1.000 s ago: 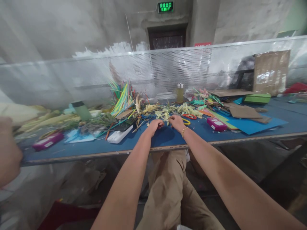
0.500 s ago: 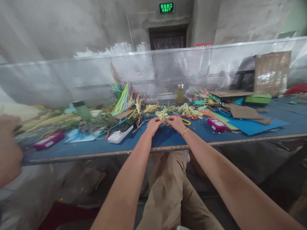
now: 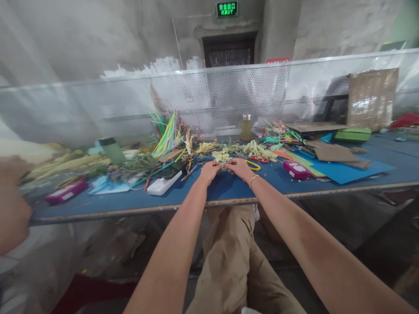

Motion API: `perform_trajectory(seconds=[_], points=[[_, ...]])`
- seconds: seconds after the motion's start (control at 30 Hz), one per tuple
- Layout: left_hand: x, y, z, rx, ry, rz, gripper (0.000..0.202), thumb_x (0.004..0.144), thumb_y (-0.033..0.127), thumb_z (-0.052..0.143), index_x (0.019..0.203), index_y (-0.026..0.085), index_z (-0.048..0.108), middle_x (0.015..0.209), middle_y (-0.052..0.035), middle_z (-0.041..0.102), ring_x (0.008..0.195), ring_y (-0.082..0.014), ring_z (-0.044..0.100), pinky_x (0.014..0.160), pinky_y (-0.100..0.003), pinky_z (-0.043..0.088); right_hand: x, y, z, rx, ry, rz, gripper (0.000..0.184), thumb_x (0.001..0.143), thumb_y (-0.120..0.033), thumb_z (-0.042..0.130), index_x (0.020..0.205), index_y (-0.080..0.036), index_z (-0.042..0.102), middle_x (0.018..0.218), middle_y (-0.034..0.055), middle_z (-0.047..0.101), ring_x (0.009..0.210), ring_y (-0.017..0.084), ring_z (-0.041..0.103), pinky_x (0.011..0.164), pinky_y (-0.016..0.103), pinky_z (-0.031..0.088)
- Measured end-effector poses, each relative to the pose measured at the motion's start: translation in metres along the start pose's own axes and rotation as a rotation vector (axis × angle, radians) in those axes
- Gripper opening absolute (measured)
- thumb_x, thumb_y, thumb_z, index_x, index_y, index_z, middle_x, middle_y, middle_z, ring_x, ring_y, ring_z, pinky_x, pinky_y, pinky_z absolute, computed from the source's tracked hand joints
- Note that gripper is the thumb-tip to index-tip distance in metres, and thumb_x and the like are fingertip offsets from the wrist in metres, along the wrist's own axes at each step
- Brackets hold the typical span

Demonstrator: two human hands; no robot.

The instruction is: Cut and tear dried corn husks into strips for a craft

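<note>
Below the tabletop [image 3: 183, 201], nearest: khaki trousers [image 3: 225, 257], one pair, worn. At left margin: part of another person [image 3: 13, 209], blurred.

Over the blue tabletop, near its front edge: two hands, bare. Left hand [image 3: 210, 171] and right hand [image 3: 240, 169], the latter with a gold-coloured bracelet [image 3: 252, 180] at the wrist; fingers curled, tips brought close together. Anything pinched between them too small to tell.

Just beyond the fingertips: pale yellow strips [image 3: 220, 155], crumpled, in a loose heap. Beside the right hand: yellow loop [image 3: 254, 165], one. Farther right: purple box [image 3: 296, 170]; blue sheet [image 3: 355, 169], partly under cardboard pieces [image 3: 335, 152]. To the left: white device [image 3: 164, 184].

Behind: upright bundle of coloured stems [image 3: 167, 137]; capped bottle [image 3: 246, 129], yellowish contents.

Farthest: perforated screen [image 3: 242, 89]; green exit sign [image 3: 227, 9], lit.
</note>
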State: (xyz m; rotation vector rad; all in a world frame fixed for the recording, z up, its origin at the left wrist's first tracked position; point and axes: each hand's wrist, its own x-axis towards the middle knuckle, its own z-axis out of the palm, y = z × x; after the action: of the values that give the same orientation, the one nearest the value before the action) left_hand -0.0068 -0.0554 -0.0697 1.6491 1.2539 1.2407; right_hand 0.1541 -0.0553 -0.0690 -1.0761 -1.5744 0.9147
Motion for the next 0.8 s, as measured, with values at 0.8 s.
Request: perform_trajectory(seconds=[0.8], points=[[-0.006, 0.014, 0.002, -0.2, -0.147, -0.101, 0.032, 0.066, 0.045, 0.069, 0.072, 0.017, 0.055, 0.071, -0.0009, 0.056, 0.076, -0.0165, 0.055, 0.071, -0.029, 0.041, 0.003, 0.001, 0.004, -0.079, -0.035, -0.005, 0.01, 0.073, -0.022, 0.058, 0.066, -0.016, 0.057, 0.047, -0.0047, 0.052, 0.044, 0.009, 0.05, 0.048, 0.019, 0.042]])
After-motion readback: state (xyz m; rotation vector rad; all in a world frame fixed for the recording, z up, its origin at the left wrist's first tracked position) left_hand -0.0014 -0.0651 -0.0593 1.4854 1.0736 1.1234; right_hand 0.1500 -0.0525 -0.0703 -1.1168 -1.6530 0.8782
